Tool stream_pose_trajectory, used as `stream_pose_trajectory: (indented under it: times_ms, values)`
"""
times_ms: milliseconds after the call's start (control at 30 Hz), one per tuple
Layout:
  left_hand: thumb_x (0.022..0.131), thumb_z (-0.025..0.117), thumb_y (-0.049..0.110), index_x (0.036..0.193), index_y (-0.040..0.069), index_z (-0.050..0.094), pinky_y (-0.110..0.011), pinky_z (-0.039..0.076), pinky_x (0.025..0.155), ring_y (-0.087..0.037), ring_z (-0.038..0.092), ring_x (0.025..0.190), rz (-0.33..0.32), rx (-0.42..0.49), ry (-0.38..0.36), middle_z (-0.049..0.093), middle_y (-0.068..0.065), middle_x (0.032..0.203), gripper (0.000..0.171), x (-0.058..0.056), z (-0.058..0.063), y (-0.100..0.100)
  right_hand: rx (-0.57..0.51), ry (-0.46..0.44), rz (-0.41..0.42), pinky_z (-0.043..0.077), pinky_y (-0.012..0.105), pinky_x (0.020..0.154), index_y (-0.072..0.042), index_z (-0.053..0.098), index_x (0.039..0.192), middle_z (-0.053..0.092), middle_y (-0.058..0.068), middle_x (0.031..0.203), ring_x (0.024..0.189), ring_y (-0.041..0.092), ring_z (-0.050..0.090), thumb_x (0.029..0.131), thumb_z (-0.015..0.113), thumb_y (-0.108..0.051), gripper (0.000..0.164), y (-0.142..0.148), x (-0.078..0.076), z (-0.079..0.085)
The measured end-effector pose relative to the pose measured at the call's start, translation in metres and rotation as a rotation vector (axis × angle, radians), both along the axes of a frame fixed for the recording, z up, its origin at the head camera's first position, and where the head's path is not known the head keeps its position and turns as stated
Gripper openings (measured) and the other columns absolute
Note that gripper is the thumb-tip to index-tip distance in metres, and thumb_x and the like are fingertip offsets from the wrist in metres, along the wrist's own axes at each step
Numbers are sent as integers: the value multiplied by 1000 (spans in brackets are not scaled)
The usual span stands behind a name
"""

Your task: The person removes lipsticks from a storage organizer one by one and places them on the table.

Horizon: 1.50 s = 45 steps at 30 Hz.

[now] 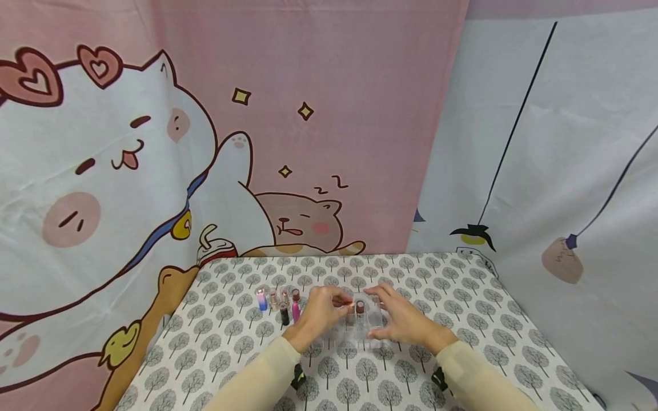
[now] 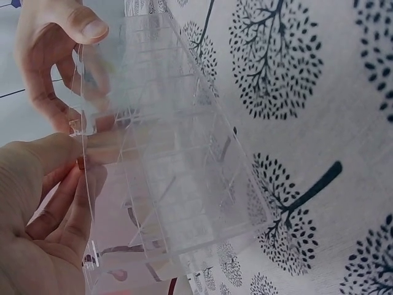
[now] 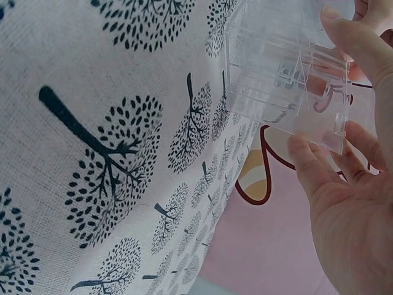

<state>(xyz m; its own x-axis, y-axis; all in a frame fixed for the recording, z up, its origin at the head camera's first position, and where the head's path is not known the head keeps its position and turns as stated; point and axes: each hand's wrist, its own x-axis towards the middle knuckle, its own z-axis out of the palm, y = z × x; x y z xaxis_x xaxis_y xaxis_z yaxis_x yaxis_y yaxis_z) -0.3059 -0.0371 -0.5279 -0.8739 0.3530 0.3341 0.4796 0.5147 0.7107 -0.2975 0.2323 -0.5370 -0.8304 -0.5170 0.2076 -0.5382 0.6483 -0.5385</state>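
A clear plastic organizer (image 1: pixel 374 321) with divided compartments stands on the table between both hands. My left hand (image 1: pixel 320 313) reaches over its left part, thumb and fingertips pinching the top of a lipstick (image 1: pixel 350 317) whose body shows through the clear walls. Just right of it, a lipstick with a dark brown cap (image 1: pixel 360 307) stands upright in the organizer. My right hand (image 1: pixel 403 319) holds the organizer's right side, thumb at the near edge and fingers at the far edge. In the right wrist view, those fingertips (image 3: pixel 299 147) lie at the organizer's corner.
Left of the organizer stand several lipsticks: a blue-pink one (image 1: pixel 261 299), a black one (image 1: pixel 284 314), a magenta one with a dark red cap (image 1: pixel 295 308) and paler ones behind. The tree-print cloth (image 1: pixel 221 362) covers the table, which meets a cartoon-printed curtain (image 1: pixel 334 114).
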Motion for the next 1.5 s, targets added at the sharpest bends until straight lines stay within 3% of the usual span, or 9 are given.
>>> stream_pose_trajectory:
  times_ms: [267, 533, 667, 933, 1333, 1500]
  values:
    - [100, 91, 5, 115, 6, 88, -15, 70, 88, -18, 87, 99, -4, 31, -14, 89, -10, 113, 15, -1, 1, -2, -2, 2, 0, 70, 60, 114, -15, 50, 171, 56, 11, 164, 138, 43, 73, 85, 106, -40, 106, 0, 0, 0]
    - [100, 92, 10, 116, 13, 89, -17, 70, 92, -17, 85, 102, -5, 8, 31, 87, -5, 114, 17, -2, 5, -4, 3, 5, -9, 71, 59, 113, -16, 50, 171, 57, 10, 163, 136, 42, 74, 84, 106, -40, 106, 0, 1, 2]
    - [100, 93, 12, 118, 12, 88, -18, 71, 94, -21, 86, 104, -13, 12, 39, 86, -5, 114, 19, -1, 6, -6, 3, 11, -9, 71, 61, 112, -15, 51, 171, 58, 11, 162, 135, 43, 74, 84, 107, -39, 106, 0, 2, 2]
    - [99, 92, 7, 121, 9, 88, -21, 73, 94, -17, 86, 104, -30, 49, 46, 86, -7, 118, 22, 2, 9, -9, 2, -6, -14, 70, 62, 113, -15, 50, 172, 57, 11, 164, 136, 43, 73, 84, 106, -37, 107, -1, 2, 2]
    - [98, 91, 1, 118, 4, 87, -25, 75, 93, -22, 87, 101, -51, 58, 186, 86, -10, 117, 21, 3, 15, -13, -5, -4, -12, 71, 60, 111, -18, 50, 171, 58, 11, 162, 135, 42, 75, 84, 107, -40, 107, 0, 0, 1]
    - [97, 90, -2, 117, 3, 87, -29, 76, 92, -24, 87, 100, -59, 95, 193, 85, -11, 116, 21, 5, 16, -15, -15, -20, -10, 70, 60, 113, -16, 50, 171, 57, 12, 164, 137, 45, 74, 84, 106, -37, 106, 0, 1, 1]
